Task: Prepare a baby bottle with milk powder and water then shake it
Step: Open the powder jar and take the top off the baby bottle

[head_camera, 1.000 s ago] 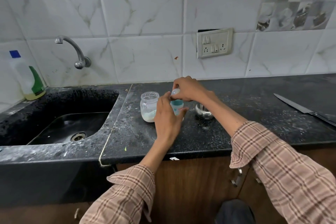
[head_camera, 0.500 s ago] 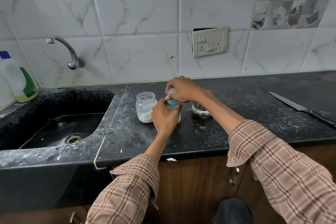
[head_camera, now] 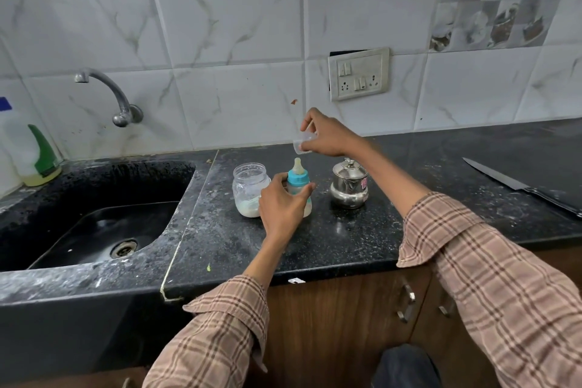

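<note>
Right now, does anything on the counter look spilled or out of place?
Yes. White powder is dusted over the black counter around the sink edge, and a bare knife lies far right, handle past the frame edge. The baby bottle stands upright.

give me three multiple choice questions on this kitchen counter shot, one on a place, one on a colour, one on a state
1. Where is the long knife?
A. in the black sink
B. on the black stone counter, far right
C. in the left hand

2. What colour is the screw collar of the small baby bottle?
A. blue
B. red
C. yellow

3. What state is the clear plastic bottle cap in?
A. on the teat
B. lying on the counter
C. lifted off, held by the right hand

Answers: 1 B, it lies on the counter at the right edge. 2 A, the collar under the bare teat is blue. 3 C, the cap is above the bottle, which the left hand grips.
</note>
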